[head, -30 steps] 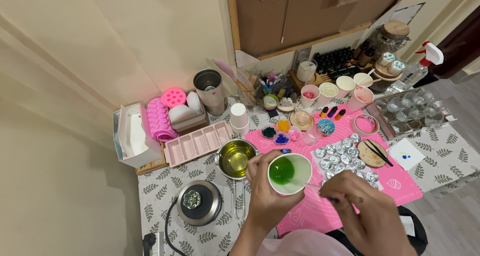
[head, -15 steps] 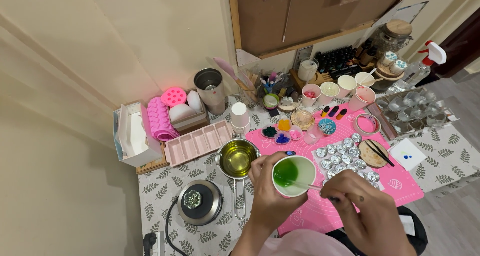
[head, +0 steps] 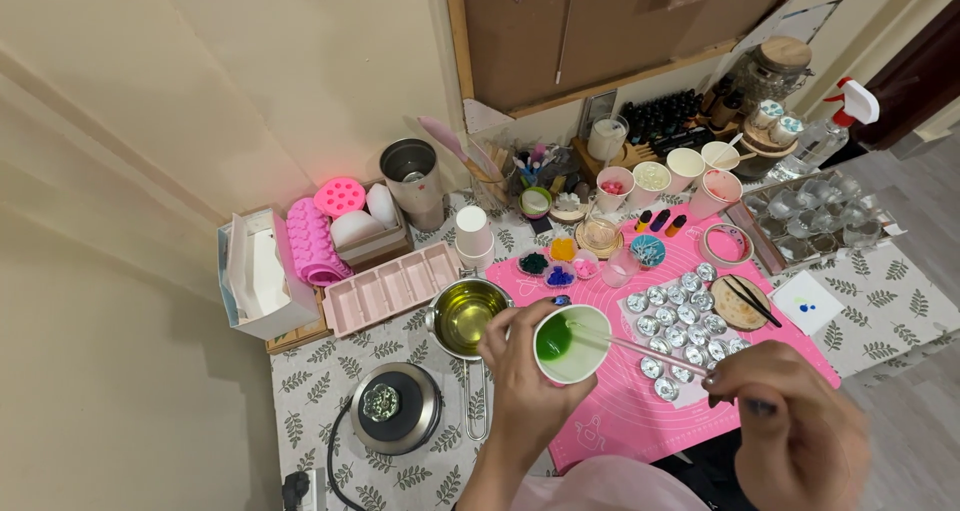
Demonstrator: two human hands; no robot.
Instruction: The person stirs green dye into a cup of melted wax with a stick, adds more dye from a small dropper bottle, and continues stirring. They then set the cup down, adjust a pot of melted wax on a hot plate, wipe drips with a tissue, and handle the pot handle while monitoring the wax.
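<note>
A: What do we have in the left hand (head: 525, 371) now?

B: It is wrapped around a white paper cup (head: 572, 344), tilted so its mouth faces up at us. A green pool of liquid (head: 553, 339) sits against the cup's inner wall on the side nearest the left fingers.

A: And a second ago?

B: The green covered much of the cup's bottom then. Now we see it gathered into a smaller, darker patch to one side, with pale wall showing across the rest. So we judge that the cup has been tipped further, or the liquid swirled round.

A: The right hand (head: 790, 421)?

B: Its fingers are pinched narrow on the far end of a thin stirring stick (head: 640, 347), whose tip reaches into the cup. The stick's slant has hardly changed, so the stirring seems to be going on.

A: What lies around the hands?

B: Just beyond the left hand is a small metal saucepan (head: 467, 316) with clear yellowish liquid, its handle pointing back toward us. Nearer us on that side is a round metal hot plate (head: 395, 408). Under the cup and the right hand is a pink silicone mat (head: 620, 411), and between the hands, just past the stick, stand rows of small foil tealight cups (head: 680, 321). Beyond the saucepan lies a pink bar mould tray (head: 390, 288).
</note>
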